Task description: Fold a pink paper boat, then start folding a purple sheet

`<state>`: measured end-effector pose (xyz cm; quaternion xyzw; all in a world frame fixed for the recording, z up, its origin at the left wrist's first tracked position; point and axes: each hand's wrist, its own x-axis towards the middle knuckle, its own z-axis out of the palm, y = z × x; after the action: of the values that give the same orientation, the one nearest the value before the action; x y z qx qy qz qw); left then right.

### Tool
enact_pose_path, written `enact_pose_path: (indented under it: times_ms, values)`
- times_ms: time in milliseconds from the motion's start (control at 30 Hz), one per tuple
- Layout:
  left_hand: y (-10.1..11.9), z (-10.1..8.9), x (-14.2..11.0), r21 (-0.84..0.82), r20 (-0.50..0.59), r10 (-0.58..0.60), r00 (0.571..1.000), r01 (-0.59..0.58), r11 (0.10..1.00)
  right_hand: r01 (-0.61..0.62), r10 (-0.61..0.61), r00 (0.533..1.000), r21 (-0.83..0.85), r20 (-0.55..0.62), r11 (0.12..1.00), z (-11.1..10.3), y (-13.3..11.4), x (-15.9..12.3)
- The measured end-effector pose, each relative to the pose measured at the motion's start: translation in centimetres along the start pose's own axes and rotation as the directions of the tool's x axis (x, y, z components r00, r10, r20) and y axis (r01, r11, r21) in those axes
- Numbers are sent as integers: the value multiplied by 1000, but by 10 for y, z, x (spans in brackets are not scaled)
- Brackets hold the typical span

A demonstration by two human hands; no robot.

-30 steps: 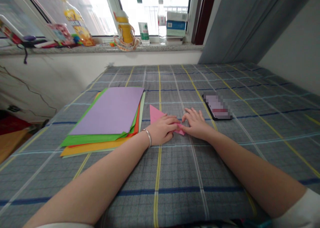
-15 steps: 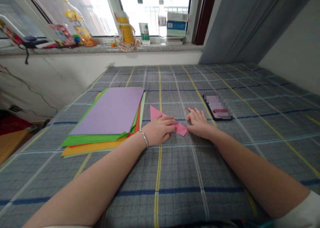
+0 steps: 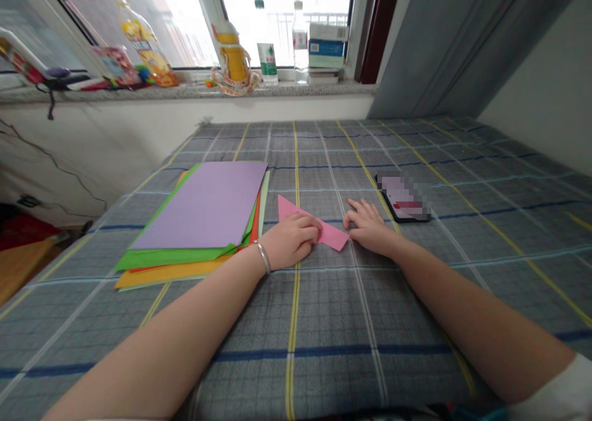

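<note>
- On the plaid bedspread [image 3: 333,378] directly before you: your left hand [image 3: 291,241], fingers curled and pressing down on the pink paper triangle [image 3: 329,235], a silver bangle [image 3: 263,256] at the wrist.
- Pink paper triangle: lies flat on the bedspread between your hands, its point aimed away to the left and its middle partly under your left fingers.
- Your right hand [image 3: 370,227]: open, palm down on the bedspread, fingers loosely spread, holding nothing; its edge sits at the triangle's right corner.
- Left of the triangle, just beside it: a loose stack of coloured card, with a lilac sheet [image 3: 203,205] on top, then a green sheet [image 3: 176,257], and an orange sheet [image 3: 171,275] beneath.
- Beyond your right hand: a smartphone [image 3: 404,197] lying on the bedspread, its screen blurred.
- Farthest, on the granite windowsill [image 3: 194,92]: a clear water bottle [image 3: 267,57], a second clear bottle [image 3: 300,42], a yellow-labelled bottle [image 3: 145,45] and stacked boxes [image 3: 327,46], with a grey curtain [image 3: 444,45] to the right.
</note>
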<state>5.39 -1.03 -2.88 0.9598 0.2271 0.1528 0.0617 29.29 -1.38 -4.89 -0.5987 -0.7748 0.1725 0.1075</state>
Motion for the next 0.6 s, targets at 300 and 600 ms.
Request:
enact_pose_path:
  times_ms: [300,600]
  values:
    - [5,17,6,133,-40,-70,997,74,988,40,-35,996,68,-79,997,-2,-4,-1]
    - [6,19,3,225,28,-163,986,153,962,127,-127,976,-10,-175,992,7,-21,-8]
